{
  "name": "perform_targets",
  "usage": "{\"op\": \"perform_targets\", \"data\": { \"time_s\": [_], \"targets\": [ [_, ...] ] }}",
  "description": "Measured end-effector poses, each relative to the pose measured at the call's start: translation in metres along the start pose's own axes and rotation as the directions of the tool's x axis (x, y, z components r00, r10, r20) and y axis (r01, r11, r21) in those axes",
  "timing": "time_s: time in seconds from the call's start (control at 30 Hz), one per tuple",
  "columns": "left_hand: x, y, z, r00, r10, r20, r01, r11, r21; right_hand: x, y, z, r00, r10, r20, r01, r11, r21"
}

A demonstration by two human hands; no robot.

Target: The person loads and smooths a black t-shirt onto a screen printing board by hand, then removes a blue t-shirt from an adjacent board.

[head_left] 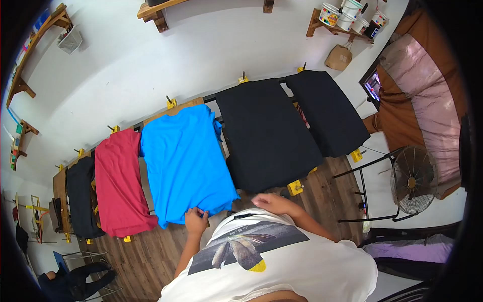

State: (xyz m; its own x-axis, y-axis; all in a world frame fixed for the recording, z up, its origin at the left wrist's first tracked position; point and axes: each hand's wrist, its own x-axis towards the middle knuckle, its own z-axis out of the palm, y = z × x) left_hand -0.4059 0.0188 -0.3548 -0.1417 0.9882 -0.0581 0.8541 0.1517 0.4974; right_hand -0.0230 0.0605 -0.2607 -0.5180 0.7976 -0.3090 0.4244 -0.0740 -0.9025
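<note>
A bright blue shirt (186,161) is spread over a board, with wrinkles across its upper part. My left hand (196,220) is closed on its lower edge, the fingertips pinching the cloth. My right hand (271,204) hovers beyond the shirt's lower right corner, near my body, its fingers curled and apart from the cloth; whether it holds anything is hidden. A dark red shirt (121,186) lies on the board to the left. To the right, a black shirt (269,133) covers another board.
Another black shirt (327,113) lies at the right end, a dark one (80,199) at the left. A standing fan (412,180) is at right. Yellow clamps (295,187) edge the boards. Another person (75,282) is at lower left. Wall shelves hold tubs (329,15).
</note>
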Motion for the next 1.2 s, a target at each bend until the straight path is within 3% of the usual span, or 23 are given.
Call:
{"op": "perform_targets", "data": {
  "time_s": [0.03, 0.07, 0.13, 0.2, 0.27, 0.33, 0.37, 0.4, 0.43, 0.5, 0.53, 0.87, 1.0, 1.17, 1.2],
  "targets": [
    [0.0, -0.001, 0.003, 1.0, -0.015, -0.026, 0.013, 0.997, -0.077, 0.002, -0.051, -0.005, 0.993, -0.118, -0.025, 0.119, 0.992, 0.041],
    [0.001, -0.002, 0.005, 0.998, -0.031, -0.053, 0.022, 0.988, -0.153, -0.003, -0.116, -0.016, 0.98, -0.2, 0.003, 0.199, 0.973, -0.117],
    [0.002, -0.003, 0.009, 0.996, -0.063, -0.062, 0.05, 0.979, -0.2, -0.005, -0.187, -0.024, 0.877, -0.473, 0.082, 0.479, 0.852, -0.209],
    [0.002, -0.004, 0.009, 0.993, -0.098, -0.064, 0.079, 0.965, -0.248, -0.021, -0.25, -0.031, 0.678, -0.728, 0.099, 0.725, 0.685, 0.069],
    [0.003, -0.005, 0.009, 0.993, -0.116, -0.026, 0.102, 0.942, -0.319, -0.045, -0.309, -0.039, 0.514, -0.858, 0.008, 0.769, 0.465, 0.439],
    [0.001, -0.004, 0.012, 0.995, -0.074, -0.066, 0.053, 0.961, -0.27, -0.061, -0.346, -0.047, 0.448, -0.893, -0.029, 0.716, 0.339, 0.61],
    [0.001, -0.004, 0.011, 0.993, -0.024, -0.112, -0.001, 0.976, -0.216, -0.064, -0.356, -0.043, 0.383, -0.923, -0.045, 0.696, 0.255, 0.672],
    [0.002, -0.004, 0.009, 0.996, -0.066, -0.052, 0.049, 0.96, -0.275, -0.065, -0.364, -0.038, 0.314, -0.947, -0.07, 0.666, 0.167, 0.727],
    [0.0, -0.005, 0.007, 0.995, -0.08, -0.053, 0.062, 0.961, -0.27, -0.063, -0.373, -0.047, 0.314, -0.947, -0.069, 0.655, 0.163, 0.738],
    [0.0, -0.002, 0.008, 0.993, -0.06, -0.099, 0.026, 0.951, -0.309, -0.046, -0.39, -0.074, 0.026, -0.982, 0.189, 0.723, 0.149, 0.675],
    [-0.001, -0.002, 0.008, 0.993, -0.09, -0.076, 0.06, 0.941, -0.334, -0.044, -0.387, -0.054, 0.092, -0.995, 0.046, 0.639, 0.094, 0.763],
    [-0.003, -0.004, 0.014, 0.988, -0.077, -0.133, 0.038, 0.961, -0.275, -0.07, -0.377, -0.036, 0.285, -0.957, 0.056, 0.442, 0.182, 0.878],
    [-0.004, 0.002, 0.014, 0.977, -0.125, -0.17, 0.062, 0.94, -0.336, -0.074, -0.371, -0.048, 0.194, -0.981, 0.031, 0.478, 0.122, 0.87],
    [-0.006, 0.012, 0.01, 0.966, -0.173, -0.192, 0.102, 0.937, -0.334, -0.108, -0.38, -0.087, 0.511, -0.847, 0.147, -0.031, 0.153, 0.988],
    [-0.004, 0.01, 0.012, 0.967, -0.168, -0.193, 0.097, 0.939, -0.331, -0.11, -0.382, -0.095, 0.51, -0.848, 0.141, -0.026, 0.149, 0.988]
  ]
}}
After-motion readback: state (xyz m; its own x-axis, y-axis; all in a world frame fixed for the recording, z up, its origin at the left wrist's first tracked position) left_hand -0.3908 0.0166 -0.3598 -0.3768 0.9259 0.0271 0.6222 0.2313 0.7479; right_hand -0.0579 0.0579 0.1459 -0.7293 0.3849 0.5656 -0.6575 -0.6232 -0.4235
